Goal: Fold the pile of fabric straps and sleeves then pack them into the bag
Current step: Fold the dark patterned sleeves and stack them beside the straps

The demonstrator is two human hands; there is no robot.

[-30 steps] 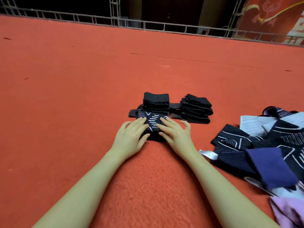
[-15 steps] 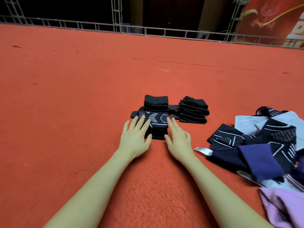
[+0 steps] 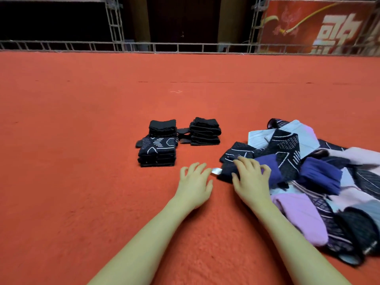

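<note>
On the red carpet stand three folded stacks: a dark patterned stack [image 3: 157, 154] in front, a black stack [image 3: 162, 126] right behind it, and a second black stack [image 3: 205, 131] to the right. An unfolded pile of navy, purple, pink and pale sleeves [image 3: 320, 177] lies at the right. My right hand [image 3: 250, 179] lies on the pile's left edge, its fingers curling onto a dark navy sleeve [image 3: 225, 173] with a white tag. My left hand [image 3: 194, 183] hovers beside it over the carpet, fingers spread and holding nothing. No bag shows.
Black straps [image 3: 183, 133] lie flat between the stacks. A metal truss rail [image 3: 185, 47] runs along the carpet's far edge, with a red banner [image 3: 318, 25] behind it at the right. Bare red carpet [image 3: 72, 161] spreads to the left and in front.
Both hands have left the patterned stack and moved right toward the pile. My right hand now lies on a dark navy sleeve. The view has shifted right.
</note>
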